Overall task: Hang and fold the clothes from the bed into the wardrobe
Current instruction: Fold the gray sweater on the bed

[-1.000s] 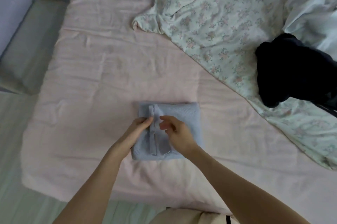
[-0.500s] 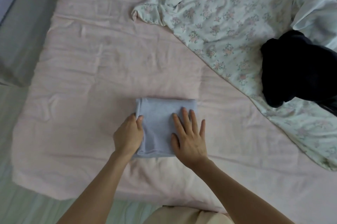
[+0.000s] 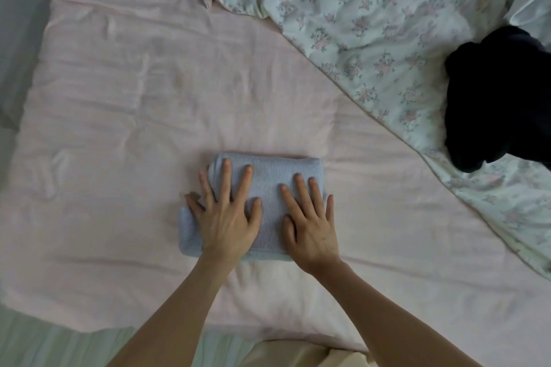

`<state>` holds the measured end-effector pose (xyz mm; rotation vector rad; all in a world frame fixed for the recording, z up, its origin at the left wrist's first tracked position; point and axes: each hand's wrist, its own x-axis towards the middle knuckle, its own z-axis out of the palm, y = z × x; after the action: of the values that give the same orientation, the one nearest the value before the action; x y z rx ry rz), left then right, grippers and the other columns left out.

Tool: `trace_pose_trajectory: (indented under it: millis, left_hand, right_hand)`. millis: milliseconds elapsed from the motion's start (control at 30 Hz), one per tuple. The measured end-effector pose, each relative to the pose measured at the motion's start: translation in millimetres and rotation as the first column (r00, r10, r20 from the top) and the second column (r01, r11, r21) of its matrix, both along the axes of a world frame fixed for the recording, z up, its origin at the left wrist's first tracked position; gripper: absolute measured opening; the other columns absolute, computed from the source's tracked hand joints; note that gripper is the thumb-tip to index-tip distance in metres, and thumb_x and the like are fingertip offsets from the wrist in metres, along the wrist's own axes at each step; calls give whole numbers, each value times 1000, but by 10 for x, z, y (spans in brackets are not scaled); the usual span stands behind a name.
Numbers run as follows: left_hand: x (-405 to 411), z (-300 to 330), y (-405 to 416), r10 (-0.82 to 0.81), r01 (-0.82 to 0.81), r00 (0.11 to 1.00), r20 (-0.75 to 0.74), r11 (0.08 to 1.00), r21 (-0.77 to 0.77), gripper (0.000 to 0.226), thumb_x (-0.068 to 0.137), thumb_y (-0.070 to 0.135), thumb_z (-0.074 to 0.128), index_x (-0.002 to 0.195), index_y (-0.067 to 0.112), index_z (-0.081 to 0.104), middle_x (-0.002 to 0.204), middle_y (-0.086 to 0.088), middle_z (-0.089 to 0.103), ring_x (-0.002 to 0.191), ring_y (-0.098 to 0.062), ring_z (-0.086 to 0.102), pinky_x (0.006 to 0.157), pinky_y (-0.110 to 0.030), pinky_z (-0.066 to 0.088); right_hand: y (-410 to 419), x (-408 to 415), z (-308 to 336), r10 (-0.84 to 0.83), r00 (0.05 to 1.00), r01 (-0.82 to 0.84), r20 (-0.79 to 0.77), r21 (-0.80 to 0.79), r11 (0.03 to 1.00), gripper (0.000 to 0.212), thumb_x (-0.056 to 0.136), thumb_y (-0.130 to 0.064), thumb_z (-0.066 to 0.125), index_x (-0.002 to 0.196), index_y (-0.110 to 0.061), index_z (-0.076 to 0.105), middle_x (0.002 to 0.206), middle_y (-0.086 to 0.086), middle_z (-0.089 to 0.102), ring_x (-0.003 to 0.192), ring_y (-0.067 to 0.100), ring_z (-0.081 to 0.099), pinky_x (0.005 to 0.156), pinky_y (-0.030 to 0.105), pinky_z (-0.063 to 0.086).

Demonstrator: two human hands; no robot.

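Head view: pink bed [image 3: 125,104], floral sheet [image 3: 372,14] and dark garment [image 3: 495,104] far right, cut off at frame edge. Folded blue knit [image 3: 269,187] near bed's front edge, under left hand [image 3: 228,217] and right hand [image 3: 310,226], both flat, fingers spread. Probably soft, light, prone to unfolding; best scooped from beneath both sides. Wardrobe out of sight.

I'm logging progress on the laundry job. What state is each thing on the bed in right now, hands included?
Light blue knitted garment: folded into a compact rectangle, lying flat on the sheet.
Left hand: fingers straight and spread, pressing on the garment.
Right hand: fingers straight, pressing on the garment.
Pink bed sheet: spread out, creased.
Floral white duvet: rumpled, pushed aside.
Black garment: unfolded heap on the duvet.
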<state>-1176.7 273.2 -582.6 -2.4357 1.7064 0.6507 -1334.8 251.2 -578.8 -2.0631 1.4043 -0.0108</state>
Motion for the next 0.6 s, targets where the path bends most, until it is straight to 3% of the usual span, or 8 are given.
trace_pose_trajectory:
  millis: [100,167,333,400,467,533,600]
  left_hand:
    - [46,-162,13,27,-27,1000,-8,1000,5,63,87,53,33,147,33,27,158,-5,17,140,-49,14,97,-74,26]
    - [62,-279,17,25,-25,1000,-13,999,-19,64,87,54,35,147,34,26,158,-4,16,138,-50,18,96,-74,27]
    - [75,-306,-42,51,-52,998,-39,998,-20,62,88,54,31,147,36,27,159,-2,12,139,-47,18,101,-72,22]
    - [62,-196,-53,39,-41,999,-32,998,-52,58,90,48,29,146,31,33,158,-5,19,139,-46,21,103,-72,22]
    - [48,-78,-51,47,-45,999,20,994,-100,56,90,44,33,143,27,40,155,-7,28,139,-44,24,103,-72,14]
    - [46,27,-30,209,-202,976,62,974,-99,59,90,52,37,145,31,35,156,-6,26,142,-40,18,104,-72,6]
    - [62,64,11,436,-436,900,6,898,63,70,87,66,38,149,40,17,159,-3,14,143,-36,10,105,-70,8]
  right_hand:
    - [-7,-4,-177,-7,1000,7,2,-99,995,57,87,-32,34,144,-24,35,152,5,19,141,35,14,106,62,23]
    - [-6,-13,-307,10,1000,-13,-20,-153,988,57,86,-31,36,142,-25,36,151,6,22,140,35,20,104,62,27]
    - [-37,-5,-361,25,999,-29,-30,-144,989,57,85,-31,36,141,-25,37,150,9,28,139,35,23,104,62,28]
    - [-57,3,-265,8,1000,-6,20,-106,994,57,85,-31,35,142,-22,40,151,8,26,139,36,18,106,61,25]
    - [-61,-31,-147,-53,990,57,133,-21,998,56,88,-31,37,143,-23,32,154,3,16,144,28,9,112,54,17]
    - [-46,-84,-28,-174,952,170,250,37,985,59,90,-23,49,145,-20,28,156,7,17,145,23,12,114,44,17]
    - [-17,-111,43,-434,863,402,258,166,900,70,88,-21,60,147,-23,23,152,9,24,140,23,23,109,32,24]
